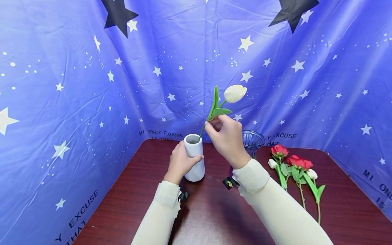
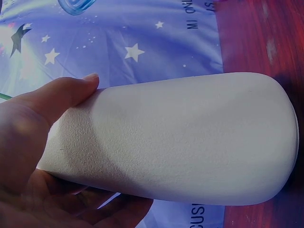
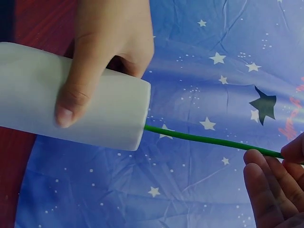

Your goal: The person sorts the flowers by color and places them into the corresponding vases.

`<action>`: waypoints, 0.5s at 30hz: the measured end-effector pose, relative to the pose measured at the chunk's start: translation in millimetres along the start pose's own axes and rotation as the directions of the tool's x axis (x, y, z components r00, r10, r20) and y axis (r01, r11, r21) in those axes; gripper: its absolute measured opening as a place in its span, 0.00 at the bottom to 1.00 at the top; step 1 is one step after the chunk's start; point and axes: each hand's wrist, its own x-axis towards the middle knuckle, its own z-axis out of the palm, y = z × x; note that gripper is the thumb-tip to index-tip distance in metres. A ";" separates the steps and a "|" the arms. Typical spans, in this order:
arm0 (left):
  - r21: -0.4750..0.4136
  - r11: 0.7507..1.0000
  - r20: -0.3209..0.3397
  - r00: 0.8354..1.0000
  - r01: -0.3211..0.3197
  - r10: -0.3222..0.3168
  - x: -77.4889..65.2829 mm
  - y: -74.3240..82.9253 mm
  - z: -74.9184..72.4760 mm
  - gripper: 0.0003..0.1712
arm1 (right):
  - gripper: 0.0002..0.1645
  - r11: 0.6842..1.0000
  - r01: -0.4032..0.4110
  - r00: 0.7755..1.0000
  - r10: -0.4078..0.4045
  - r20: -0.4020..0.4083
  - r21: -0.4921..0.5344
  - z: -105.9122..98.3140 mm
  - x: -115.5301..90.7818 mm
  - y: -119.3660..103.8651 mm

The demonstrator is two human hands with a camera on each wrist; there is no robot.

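Note:
A white vase (image 1: 194, 166) stands upright on the table, and my left hand (image 1: 180, 161) grips its upper part with the thumb across the front. In the left wrist view the vase (image 2: 190, 142) fills the middle, its base on the table. My right hand (image 1: 228, 137) pinches the green stem of a white tulip (image 1: 235, 94) just below its leaves, above and to the right of the vase. The right wrist view shows the stem (image 3: 204, 139) running from the fingers to the vase's mouth; its lower end is hidden inside.
Behind my right wrist stands a blue glass vase (image 1: 253, 139), partly hidden. On the right of the dark red table (image 1: 214, 217) lie red roses (image 1: 298, 162) and white tulips (image 1: 311, 174). A blue star-patterned cloth (image 1: 190, 81) surrounds the table's back and sides.

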 end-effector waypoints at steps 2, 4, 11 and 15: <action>0.004 1.000 0.002 1.000 0.003 -0.003 0.0 0.1 0.3 0.46 | 0.04 1.000 -0.002 1.000 0.002 0.008 -0.001 1.7 -1.1 1.7; 0.007 1.000 0.002 1.000 0.005 -0.005 -0.1 0.1 0.5 0.46 | 0.05 1.000 -0.003 1.000 0.003 0.012 -0.004 3.1 -1.9 3.5; -0.001 1.000 0.010 1.000 0.009 -0.009 0.3 0.3 0.2 0.46 | 0.05 1.000 -0.001 0.999 0.001 0.032 -0.012 8.6 -3.8 10.6; 0.001 1.000 0.011 1.000 0.006 -0.006 0.7 0.5 -0.1 0.47 | 0.04 0.999 0.005 0.999 -0.003 0.051 -0.036 11.3 -6.0 12.0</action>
